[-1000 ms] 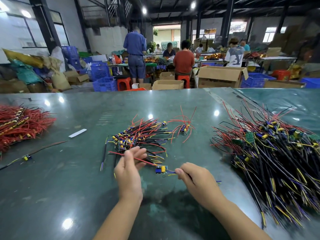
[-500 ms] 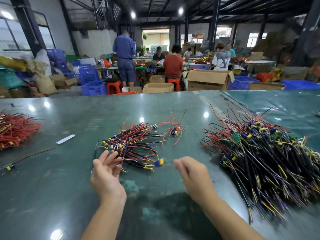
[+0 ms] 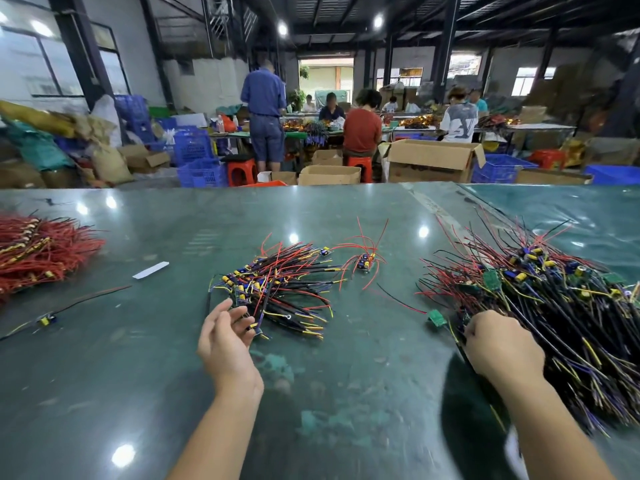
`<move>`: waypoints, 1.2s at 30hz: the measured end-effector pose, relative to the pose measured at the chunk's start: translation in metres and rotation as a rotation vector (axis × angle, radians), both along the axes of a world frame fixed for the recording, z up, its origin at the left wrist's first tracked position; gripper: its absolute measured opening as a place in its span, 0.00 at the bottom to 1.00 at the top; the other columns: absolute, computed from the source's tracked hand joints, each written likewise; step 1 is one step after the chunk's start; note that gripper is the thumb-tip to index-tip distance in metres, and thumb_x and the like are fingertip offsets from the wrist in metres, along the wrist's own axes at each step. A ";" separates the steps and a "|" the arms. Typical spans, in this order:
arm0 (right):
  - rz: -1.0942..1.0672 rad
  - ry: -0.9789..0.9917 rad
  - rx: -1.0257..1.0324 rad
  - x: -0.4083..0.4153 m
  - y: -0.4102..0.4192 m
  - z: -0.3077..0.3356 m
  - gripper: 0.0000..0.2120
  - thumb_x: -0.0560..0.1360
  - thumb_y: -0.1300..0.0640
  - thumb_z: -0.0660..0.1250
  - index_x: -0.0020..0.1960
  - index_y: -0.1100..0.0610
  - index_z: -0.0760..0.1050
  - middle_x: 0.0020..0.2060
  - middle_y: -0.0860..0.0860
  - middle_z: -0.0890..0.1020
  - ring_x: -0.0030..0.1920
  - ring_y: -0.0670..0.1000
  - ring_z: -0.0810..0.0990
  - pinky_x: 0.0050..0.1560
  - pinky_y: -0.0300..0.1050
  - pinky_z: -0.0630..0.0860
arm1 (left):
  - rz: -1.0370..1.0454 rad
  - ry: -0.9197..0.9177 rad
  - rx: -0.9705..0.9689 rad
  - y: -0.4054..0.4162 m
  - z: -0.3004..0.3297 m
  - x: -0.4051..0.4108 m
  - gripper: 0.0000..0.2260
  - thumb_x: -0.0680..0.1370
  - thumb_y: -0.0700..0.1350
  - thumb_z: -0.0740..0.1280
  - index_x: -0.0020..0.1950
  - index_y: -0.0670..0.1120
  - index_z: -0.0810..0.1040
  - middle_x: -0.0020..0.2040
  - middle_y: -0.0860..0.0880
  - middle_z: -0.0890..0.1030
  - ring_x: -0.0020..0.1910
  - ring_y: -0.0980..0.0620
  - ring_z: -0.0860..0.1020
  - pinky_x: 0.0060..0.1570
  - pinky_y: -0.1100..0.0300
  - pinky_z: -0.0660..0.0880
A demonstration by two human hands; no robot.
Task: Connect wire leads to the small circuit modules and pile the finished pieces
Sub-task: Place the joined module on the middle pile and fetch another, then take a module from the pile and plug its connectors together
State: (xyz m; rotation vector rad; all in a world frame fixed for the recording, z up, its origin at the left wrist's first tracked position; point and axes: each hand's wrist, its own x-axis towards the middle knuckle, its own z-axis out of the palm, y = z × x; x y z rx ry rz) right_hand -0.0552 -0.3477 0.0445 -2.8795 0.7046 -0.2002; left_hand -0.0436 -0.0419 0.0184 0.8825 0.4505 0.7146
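Green table point(image 3: 104, 375) | left hand point(image 3: 225, 341) slack beside finished pile point(image 3: 277, 289) | right hand point(image 3: 498, 344) gripping wired modules point(image 3: 554, 306)

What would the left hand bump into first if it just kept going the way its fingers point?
Most likely the middle pile of wired modules: the left hand is open, fingertips already at its near edge, though height above it is unclear.

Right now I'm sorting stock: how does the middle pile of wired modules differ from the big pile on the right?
The middle pile of wired modules is small and flat; the big right pile of wired modules is far larger and heaped. The open left hand is at the middle pile's near edge, while the right hand reaches into the right one. Both hold red, black and yellow leads.
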 end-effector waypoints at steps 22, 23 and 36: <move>0.833 -0.294 0.406 -0.014 0.107 -0.049 0.09 0.77 0.55 0.62 0.55 0.49 0.78 0.47 0.43 0.77 0.49 0.46 0.77 0.50 0.38 0.72 | -0.095 0.308 1.164 0.010 -0.026 0.013 0.18 0.69 0.35 0.73 0.54 0.51 0.79 0.45 0.51 0.78 0.42 0.51 0.78 0.45 0.57 0.74; 0.843 -0.297 0.441 -0.013 0.108 -0.048 0.10 0.77 0.56 0.63 0.57 0.50 0.78 0.47 0.44 0.78 0.49 0.45 0.77 0.50 0.36 0.71 | -0.187 0.209 1.055 0.004 -0.023 0.011 0.21 0.68 0.33 0.74 0.54 0.53 0.77 0.44 0.51 0.80 0.40 0.54 0.79 0.45 0.61 0.75; 0.637 -0.409 0.877 -0.016 0.115 -0.041 0.08 0.75 0.59 0.67 0.51 0.47 0.76 0.37 0.40 0.82 0.39 0.37 0.79 0.42 0.29 0.72 | -0.825 -0.032 1.025 -0.046 -0.038 -0.008 0.17 0.62 0.48 0.77 0.45 0.57 0.74 0.44 0.48 0.81 0.42 0.53 0.81 0.47 0.55 0.78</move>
